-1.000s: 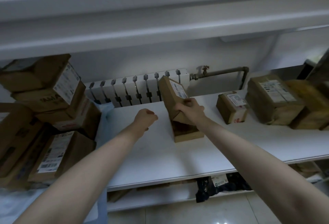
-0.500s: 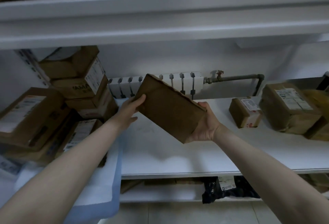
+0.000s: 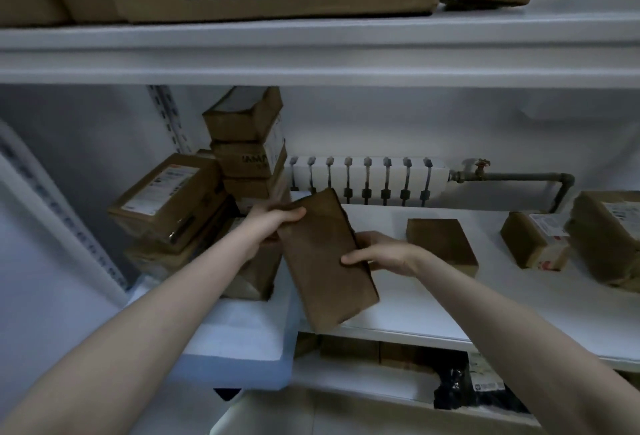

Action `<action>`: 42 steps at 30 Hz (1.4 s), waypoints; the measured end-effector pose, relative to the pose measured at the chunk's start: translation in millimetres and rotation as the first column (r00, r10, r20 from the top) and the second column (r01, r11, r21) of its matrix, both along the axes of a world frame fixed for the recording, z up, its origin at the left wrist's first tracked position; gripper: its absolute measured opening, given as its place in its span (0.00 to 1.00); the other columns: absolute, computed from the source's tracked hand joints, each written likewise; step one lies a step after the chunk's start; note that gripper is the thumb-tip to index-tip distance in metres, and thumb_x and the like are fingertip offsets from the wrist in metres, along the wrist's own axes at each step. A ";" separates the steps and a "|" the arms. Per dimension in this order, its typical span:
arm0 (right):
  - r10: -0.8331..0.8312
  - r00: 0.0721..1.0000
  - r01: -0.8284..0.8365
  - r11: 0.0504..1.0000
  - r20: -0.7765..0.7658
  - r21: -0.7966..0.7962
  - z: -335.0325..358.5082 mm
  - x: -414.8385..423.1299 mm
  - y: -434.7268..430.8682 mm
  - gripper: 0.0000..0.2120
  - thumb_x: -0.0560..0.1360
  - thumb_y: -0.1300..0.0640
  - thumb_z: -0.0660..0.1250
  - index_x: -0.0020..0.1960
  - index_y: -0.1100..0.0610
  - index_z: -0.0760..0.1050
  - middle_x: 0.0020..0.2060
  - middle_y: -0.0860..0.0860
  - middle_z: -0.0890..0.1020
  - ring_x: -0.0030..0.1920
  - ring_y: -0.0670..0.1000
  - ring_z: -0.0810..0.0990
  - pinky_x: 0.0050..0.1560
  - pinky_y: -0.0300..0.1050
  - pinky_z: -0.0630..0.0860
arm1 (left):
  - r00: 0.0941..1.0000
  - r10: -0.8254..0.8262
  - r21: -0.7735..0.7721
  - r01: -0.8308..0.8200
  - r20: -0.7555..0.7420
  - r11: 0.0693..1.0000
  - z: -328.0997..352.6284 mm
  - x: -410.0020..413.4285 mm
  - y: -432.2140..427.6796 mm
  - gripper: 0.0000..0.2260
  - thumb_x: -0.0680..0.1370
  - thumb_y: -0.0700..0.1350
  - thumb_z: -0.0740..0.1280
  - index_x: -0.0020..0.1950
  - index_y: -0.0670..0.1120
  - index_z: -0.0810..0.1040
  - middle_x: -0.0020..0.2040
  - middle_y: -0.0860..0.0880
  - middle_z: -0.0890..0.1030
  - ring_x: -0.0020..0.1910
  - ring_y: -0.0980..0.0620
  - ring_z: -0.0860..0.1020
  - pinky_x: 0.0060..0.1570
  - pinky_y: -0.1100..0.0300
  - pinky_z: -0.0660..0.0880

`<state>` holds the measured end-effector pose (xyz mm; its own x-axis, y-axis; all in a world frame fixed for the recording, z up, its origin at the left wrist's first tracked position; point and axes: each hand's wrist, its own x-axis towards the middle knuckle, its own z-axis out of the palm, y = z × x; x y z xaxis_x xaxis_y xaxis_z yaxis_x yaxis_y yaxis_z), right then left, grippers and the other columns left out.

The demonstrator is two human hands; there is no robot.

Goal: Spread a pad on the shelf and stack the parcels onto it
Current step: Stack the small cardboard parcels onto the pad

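A brown parcel (image 3: 325, 261) is being gripped by the left hand (image 3: 273, 218) and right hand (image 3: 377, 254) beside parcels apparently stacked on the white pad (image 3: 242, 341); three parcels (image 3: 441, 244) are still waiting.

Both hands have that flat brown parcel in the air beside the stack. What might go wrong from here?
1. The flat parcel is tilted, held only at its edges by the left hand and right hand; it might slip.
2. The stacked parcels look uneven and lean; a nudge could topple them.
3. The pad overhangs the shelf edge, so weight near its front may sag.
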<state>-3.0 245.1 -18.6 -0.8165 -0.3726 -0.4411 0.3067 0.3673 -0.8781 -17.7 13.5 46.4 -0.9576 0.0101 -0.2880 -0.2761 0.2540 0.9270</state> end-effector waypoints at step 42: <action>0.098 0.385 0.409 0.874 -0.918 0.264 43.9 -16.4 -178.2 0.07 0.72 0.66 0.66 0.46 0.55 0.78 0.49 0.49 0.75 0.50 0.51 0.76 0.47 0.46 0.76 | 0.913 0.406 0.353 -0.390 0.030 0.851 70.2 -5.9 -237.8 0.17 0.71 0.45 0.69 0.59 0.47 0.76 0.44 0.47 0.81 0.43 0.51 0.78 0.36 0.58 0.73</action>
